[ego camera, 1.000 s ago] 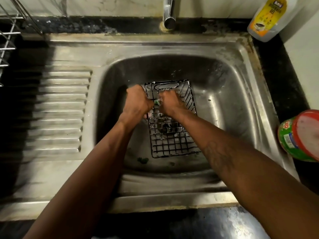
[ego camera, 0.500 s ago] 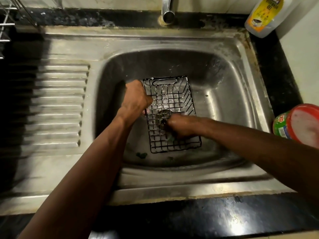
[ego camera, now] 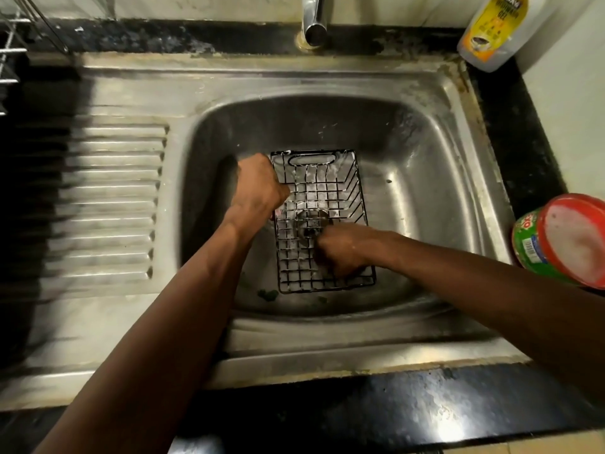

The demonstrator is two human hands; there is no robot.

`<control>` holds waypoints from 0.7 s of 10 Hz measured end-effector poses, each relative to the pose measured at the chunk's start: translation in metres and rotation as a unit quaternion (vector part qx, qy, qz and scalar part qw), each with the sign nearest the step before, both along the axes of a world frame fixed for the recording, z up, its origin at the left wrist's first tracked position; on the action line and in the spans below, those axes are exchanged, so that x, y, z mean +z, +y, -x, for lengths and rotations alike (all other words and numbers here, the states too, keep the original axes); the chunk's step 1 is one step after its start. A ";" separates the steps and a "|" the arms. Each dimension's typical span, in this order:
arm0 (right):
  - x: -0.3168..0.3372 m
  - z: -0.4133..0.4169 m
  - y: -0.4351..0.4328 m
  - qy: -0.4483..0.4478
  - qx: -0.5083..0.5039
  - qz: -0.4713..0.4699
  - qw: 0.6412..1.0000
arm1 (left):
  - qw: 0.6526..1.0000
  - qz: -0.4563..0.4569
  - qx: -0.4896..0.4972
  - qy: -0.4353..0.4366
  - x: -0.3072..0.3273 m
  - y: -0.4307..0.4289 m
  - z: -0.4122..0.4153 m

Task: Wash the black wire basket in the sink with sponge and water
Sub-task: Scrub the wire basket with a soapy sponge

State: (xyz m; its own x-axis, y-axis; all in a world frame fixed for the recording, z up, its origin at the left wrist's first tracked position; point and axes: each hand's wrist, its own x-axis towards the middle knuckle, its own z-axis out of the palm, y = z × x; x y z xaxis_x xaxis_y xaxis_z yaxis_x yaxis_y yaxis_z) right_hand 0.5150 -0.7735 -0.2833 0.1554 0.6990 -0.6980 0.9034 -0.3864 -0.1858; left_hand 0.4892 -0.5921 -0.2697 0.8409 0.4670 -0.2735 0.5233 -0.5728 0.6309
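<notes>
A: Steel sink (ego camera: 425, 178), and the black wire basket (ego camera: 330, 191) is sitting flat in the bowl.
B: Left grip (ego camera: 258, 188) is clutching its left rim; right grip (ego camera: 340, 250) is curling down inside, and I cannot tell what it's holding.

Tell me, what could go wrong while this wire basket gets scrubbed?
The black wire basket is sudsy, so the left hand gripping its rim might slip. The right hand works inside it, and its forearm passes close to the red-lidded green tub beside the sink; a wide stroke could knock it. Green scraps on the sink floor might wash toward the drain.
</notes>
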 end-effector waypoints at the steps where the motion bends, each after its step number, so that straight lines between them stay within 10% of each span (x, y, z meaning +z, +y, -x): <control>1: 0.010 0.009 0.000 0.005 0.061 0.040 0.997 | 1.000 0.000 0.004 0.017 0.008 0.000 0.003; 3: 0.016 -0.052 0.018 -0.188 -0.050 -0.080 0.978 | 1.000 0.008 0.000 0.026 0.000 -0.002 -0.002; 7: 0.005 -0.004 -0.001 -0.044 -0.033 0.088 0.995 | 0.993 0.022 0.117 0.029 -0.004 0.000 -0.007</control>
